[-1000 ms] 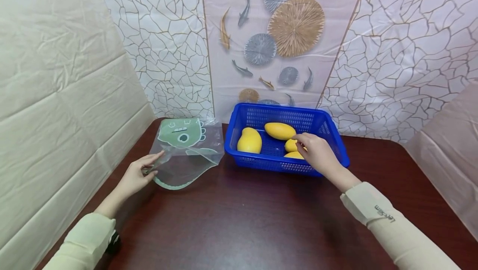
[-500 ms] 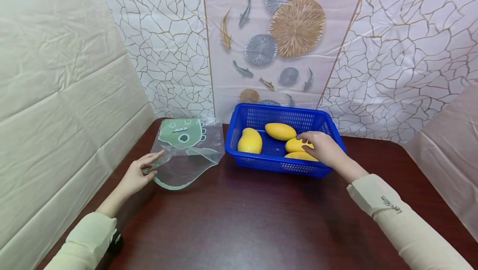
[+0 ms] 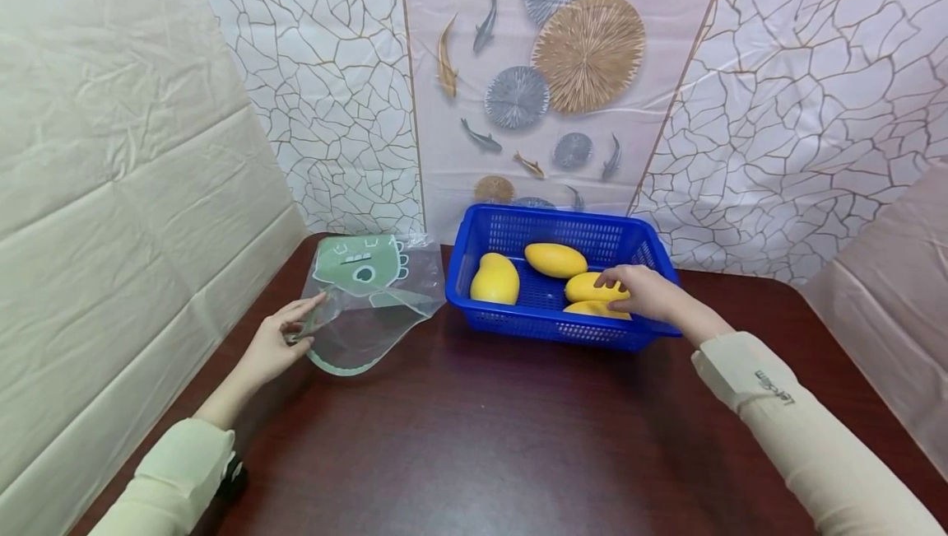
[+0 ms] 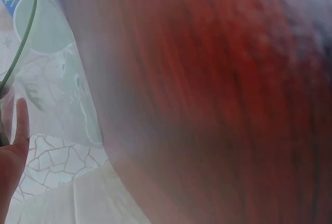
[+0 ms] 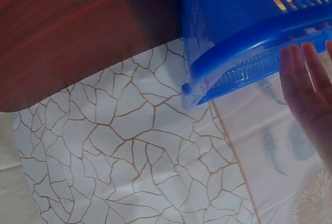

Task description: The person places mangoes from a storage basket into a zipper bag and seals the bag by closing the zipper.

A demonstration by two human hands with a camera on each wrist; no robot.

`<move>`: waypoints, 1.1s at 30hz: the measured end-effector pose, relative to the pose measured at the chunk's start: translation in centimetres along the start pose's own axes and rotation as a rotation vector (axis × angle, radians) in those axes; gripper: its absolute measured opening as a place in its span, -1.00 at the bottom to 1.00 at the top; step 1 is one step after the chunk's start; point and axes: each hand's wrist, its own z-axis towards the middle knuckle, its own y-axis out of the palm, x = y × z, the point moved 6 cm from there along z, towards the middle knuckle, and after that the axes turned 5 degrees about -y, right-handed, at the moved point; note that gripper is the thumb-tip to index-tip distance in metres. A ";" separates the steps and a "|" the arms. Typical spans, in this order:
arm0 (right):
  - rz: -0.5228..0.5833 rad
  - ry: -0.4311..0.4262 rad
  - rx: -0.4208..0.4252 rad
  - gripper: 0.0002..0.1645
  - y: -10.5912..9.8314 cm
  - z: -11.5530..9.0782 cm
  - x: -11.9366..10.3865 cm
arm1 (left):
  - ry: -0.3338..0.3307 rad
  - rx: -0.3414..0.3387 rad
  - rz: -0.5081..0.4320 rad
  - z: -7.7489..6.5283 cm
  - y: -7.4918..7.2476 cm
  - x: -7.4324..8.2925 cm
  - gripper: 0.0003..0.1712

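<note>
In the head view my left hand (image 3: 270, 347) pinches the edge of a clear plastic bag (image 3: 370, 338) printed with a green cartoon face. The bag lies at the back left with its green-edged mouth toward me, spread wide. A blue plastic basket (image 3: 511, 323) stands to its right, holding several yellow mangoes: one at the left (image 3: 494, 279), one at the back (image 3: 555, 260) and others at the right (image 3: 581, 287). Over the right-hand mangoes hovers my right hand (image 3: 652, 299), its fingers loosely bent and partly covering them. Whether the fingertips touch a mango, I cannot tell.
Everything rests on a dark reddish-brown table (image 3: 474, 437). Patterned cloth (image 3: 341, 108) hangs behind it, and pale cloth walls (image 3: 126, 190) flank both sides. The basket's rim rises around the mangoes, and my right forearm passes over its right end.
My right hand has shifted slightly to the right above the basket, uncovering more of the mangoes there. My left hand and the bag stay nearly still.
</note>
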 end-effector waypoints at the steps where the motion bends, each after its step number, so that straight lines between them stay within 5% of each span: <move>1: 0.013 -0.001 -0.022 -0.63 0.2 0.0 0.1 | -0.001 -0.001 0.000 0.0 -0.1 0.4 -0.28; 9: 0.051 -0.023 -0.126 -0.63 1.2 0.0 0.8 | 0.031 0.004 -0.008 0.0 -0.7 3.2 -0.34; 22: 0.056 -0.044 -0.123 -0.68 2.0 0.2 1.9 | 0.098 0.063 0.061 0.3 -0.7 3.8 -0.37; 33: 0.065 -0.068 -0.129 -0.66 2.1 0.1 1.9 | 0.115 0.120 0.009 0.0 -0.5 3.6 -0.41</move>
